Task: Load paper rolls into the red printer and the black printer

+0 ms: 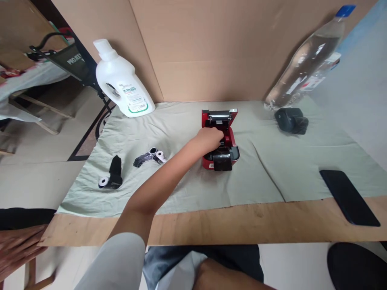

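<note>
My left hand (210, 139) reaches into a small red and black receipt printer (208, 164) whose lid (220, 117) stands raised at the back. Its fingers look curled down inside the compartment, and the tips are hidden there. A shiny black strip (223, 160) hangs over the printer's front. Low in the view, my right hand (207, 272) lies in my lap against clothing, its fingers out of sight. Left of the printer lie small paper rolls with dark wrapping: a pair (152, 155) nearer the printer, and a single roll (104, 182) further left.
A white detergent bottle (127, 86) stands back left; a large clear bottle (308, 60) leans back right beside a black object (291, 120). A phone (349, 197) lies near the table's front right edge. Cardboard (211, 52) walls the back. Another person's hand (22, 245) shows at left.
</note>
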Demonstrator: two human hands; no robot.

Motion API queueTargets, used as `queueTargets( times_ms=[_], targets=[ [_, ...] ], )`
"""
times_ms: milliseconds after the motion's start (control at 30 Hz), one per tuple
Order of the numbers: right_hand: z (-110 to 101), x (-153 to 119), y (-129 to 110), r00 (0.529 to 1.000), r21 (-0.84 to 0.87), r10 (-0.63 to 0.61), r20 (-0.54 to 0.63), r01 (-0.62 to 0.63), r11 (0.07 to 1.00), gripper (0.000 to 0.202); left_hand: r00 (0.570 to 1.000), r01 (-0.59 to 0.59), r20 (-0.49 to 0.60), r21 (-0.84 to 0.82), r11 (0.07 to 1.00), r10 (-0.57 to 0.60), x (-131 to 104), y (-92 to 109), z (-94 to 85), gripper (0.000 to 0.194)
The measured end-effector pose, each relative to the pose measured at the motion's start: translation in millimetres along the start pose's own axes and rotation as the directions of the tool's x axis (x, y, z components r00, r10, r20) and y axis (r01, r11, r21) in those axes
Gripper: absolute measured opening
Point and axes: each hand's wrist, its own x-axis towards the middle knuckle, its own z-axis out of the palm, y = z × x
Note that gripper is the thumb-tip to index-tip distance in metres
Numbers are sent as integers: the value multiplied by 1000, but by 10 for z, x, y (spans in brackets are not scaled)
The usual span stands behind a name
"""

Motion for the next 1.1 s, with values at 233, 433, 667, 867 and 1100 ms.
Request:
queueTargets(
  times_ms=[233, 433, 667, 867, 1100],
  targets=[
    [138, -135, 498, 986, -214, 52, -158, -86, 973, 25, 951, 44, 307, -76, 996, -19, 133, 73, -259, 14],
    [281, -467, 826, 846, -674, -318, -427, -64, 736, 23, 985, -45, 157, -168, 985, 72, -63, -1, -351, 23],
    [88, -973, 1350, 716, -939, -607, -344, -263, 222, 54, 930, -198, -363, -620, 759, -54, -928, -612, -422, 29],
    [163, -931, 1576, 594, -874, -641, -486, -305, 379, 48, 652, 252, -400, -688, 681, -644, -1691, -1841, -558, 35],
    [147, -873, 1586, 602, -873, -634, -486, -300, 385, 47, 412, 815, -331, -284, 506, -849, -1990, -2670, -234, 30]
  ],
)
